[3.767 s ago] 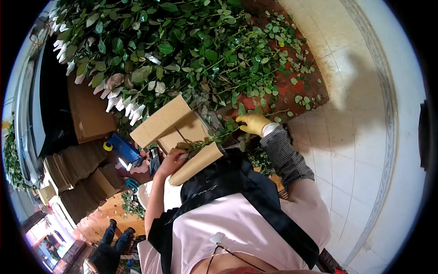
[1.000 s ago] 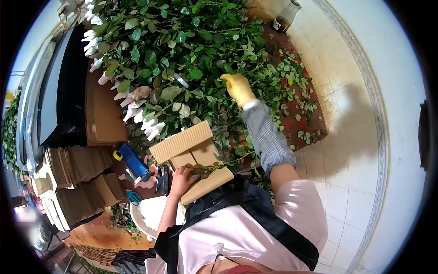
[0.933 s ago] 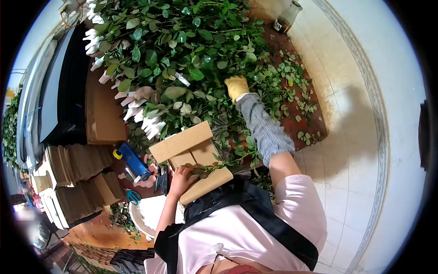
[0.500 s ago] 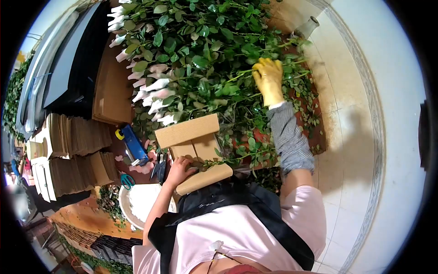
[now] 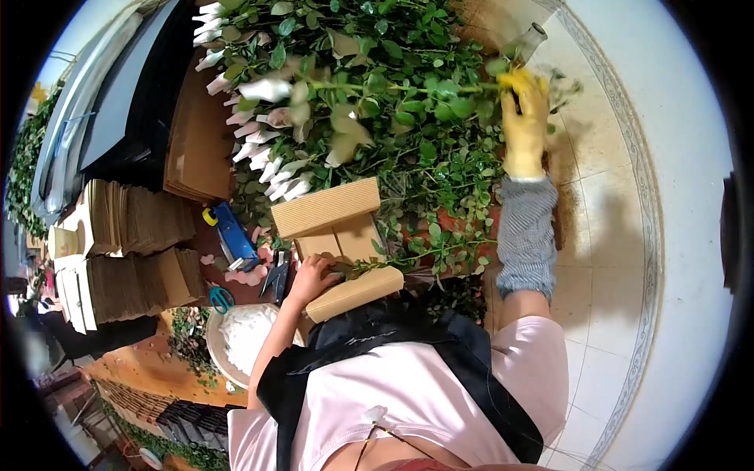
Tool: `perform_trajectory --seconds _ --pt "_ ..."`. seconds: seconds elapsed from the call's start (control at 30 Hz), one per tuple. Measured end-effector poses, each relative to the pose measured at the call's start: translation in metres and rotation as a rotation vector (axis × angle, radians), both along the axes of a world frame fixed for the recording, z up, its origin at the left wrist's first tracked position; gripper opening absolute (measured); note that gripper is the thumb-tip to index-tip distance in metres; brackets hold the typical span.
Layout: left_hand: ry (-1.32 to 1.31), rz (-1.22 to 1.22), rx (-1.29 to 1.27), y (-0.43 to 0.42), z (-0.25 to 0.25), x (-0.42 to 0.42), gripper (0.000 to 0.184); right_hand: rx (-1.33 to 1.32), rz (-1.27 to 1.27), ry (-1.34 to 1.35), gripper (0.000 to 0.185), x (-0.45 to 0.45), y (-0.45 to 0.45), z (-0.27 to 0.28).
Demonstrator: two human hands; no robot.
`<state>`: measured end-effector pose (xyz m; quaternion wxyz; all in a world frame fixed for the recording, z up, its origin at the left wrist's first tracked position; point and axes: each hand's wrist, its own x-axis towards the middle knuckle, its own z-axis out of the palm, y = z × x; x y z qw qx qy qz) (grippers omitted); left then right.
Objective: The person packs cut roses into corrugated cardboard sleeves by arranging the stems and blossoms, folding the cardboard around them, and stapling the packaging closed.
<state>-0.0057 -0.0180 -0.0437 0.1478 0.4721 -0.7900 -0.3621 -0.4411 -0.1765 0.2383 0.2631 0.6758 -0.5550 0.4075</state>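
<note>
My right hand (image 5: pixel 525 114), in a yellow glove with a grey knit sleeve, is closed around the stem end of a rose (image 5: pixel 408 88). The rose lies across above the heap, its head in a white sleeve (image 5: pixel 267 89) pointing left; its leaves are blurred. My bare left hand (image 5: pixel 312 276) rests on a folded corrugated cardboard wrap (image 5: pixel 326 208), fingers a little apart and lying on the card. A leafy stem (image 5: pixel 416 255) sticks out of the wrap to the right, beside those fingers. What lies under my left palm is hidden.
A heap of roses (image 5: pixel 424 149) with sleeved heads covers the table. To the left are stacked cardboard pieces (image 5: pixel 141 220), a blue stapler (image 5: pixel 232 235), teal-handled scissors (image 5: pixel 221 298) and a basin of white sleeves (image 5: pixel 245 337). A glass bottle (image 5: pixel 528 43) stands near the wall.
My right hand has moved right and up, drawing a rose out of the heap; its white-sleeved head now shows above the others. My left hand has stayed on the cardboard.
</note>
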Motion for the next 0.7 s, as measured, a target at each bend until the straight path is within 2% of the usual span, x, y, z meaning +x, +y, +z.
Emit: perform_trajectory --seconds 0.07,0.1,0.13,0.17,0.2,0.23,0.27,0.3,0.33,0.37,0.43,0.47,0.53,0.57,0.63,0.67,0.7 --pt "0.0 0.019 0.044 0.001 0.001 -0.001 0.038 0.297 0.238 -0.156 0.035 -0.018 0.031 -0.021" --pt "0.004 0.019 0.043 0.0 0.0 -0.001 0.038 0.461 0.223 -0.361 0.039 -0.008 0.06 -0.027" --pt "0.006 0.018 0.057 0.001 -0.001 0.0 0.038 0.621 0.315 -0.453 0.034 -0.016 0.078 -0.043" --pt "0.007 0.009 0.072 0.001 -0.003 0.0 0.038 0.779 0.605 -0.556 0.043 -0.038 0.087 -0.072" --pt "-0.054 0.004 0.05 0.001 -0.009 0.0 0.036 0.887 0.534 -0.64 0.043 -0.027 0.114 -0.083" --pt "-0.052 -0.014 0.046 0.002 -0.016 0.002 0.036 0.918 0.505 -0.755 0.042 -0.027 0.131 -0.119" --pt "-0.053 -0.026 0.066 0.004 -0.024 0.005 0.034 1.053 0.279 -0.583 0.04 -0.018 0.147 -0.135" --pt "-0.055 -0.037 0.089 0.004 -0.028 0.005 0.033 1.3 0.01 -0.368 0.038 -0.016 0.156 -0.159" --pt "-0.038 -0.03 0.192 -0.001 0.008 -0.003 0.029 1.172 0.029 -0.263 0.038 -0.016 0.175 -0.192" --pt "-0.042 -0.037 0.196 -0.002 0.003 -0.003 0.029 1.158 -0.015 -0.162 0.033 -0.01 0.184 -0.203" --pt "0.022 -0.13 0.01 0.0 -0.01 0.001 0.025 1.159 -0.073 -0.18 0.027 -0.016 0.193 -0.229" --pt "-0.086 -0.182 -0.103 0.001 -0.012 0.003 0.022 1.162 -0.069 -0.19 0.027 -0.019 0.192 -0.246" --pt "-0.258 -0.159 -0.28 -0.002 0.026 -0.008 0.035 1.089 -0.241 -0.013 0.025 -0.035 0.189 -0.289" --pt "-0.292 -0.111 -0.362 -0.004 0.031 -0.011 0.042 1.04 -0.084 0.242 0.029 -0.046 0.193 -0.311" --pt "-0.234 -0.093 -0.356 -0.006 0.024 -0.01 0.047 1.198 -0.11 0.274 0.026 -0.047 0.186 -0.3" --pt "-0.178 -0.058 -0.339 -0.003 0.016 -0.008 0.053 1.464 -0.233 0.331 0.029 -0.05 0.171 -0.289" --pt "-0.187 -0.062 -0.329 0.004 0.006 -0.002 0.053 1.741 -0.357 0.382 0.034 -0.037 0.152 -0.252"
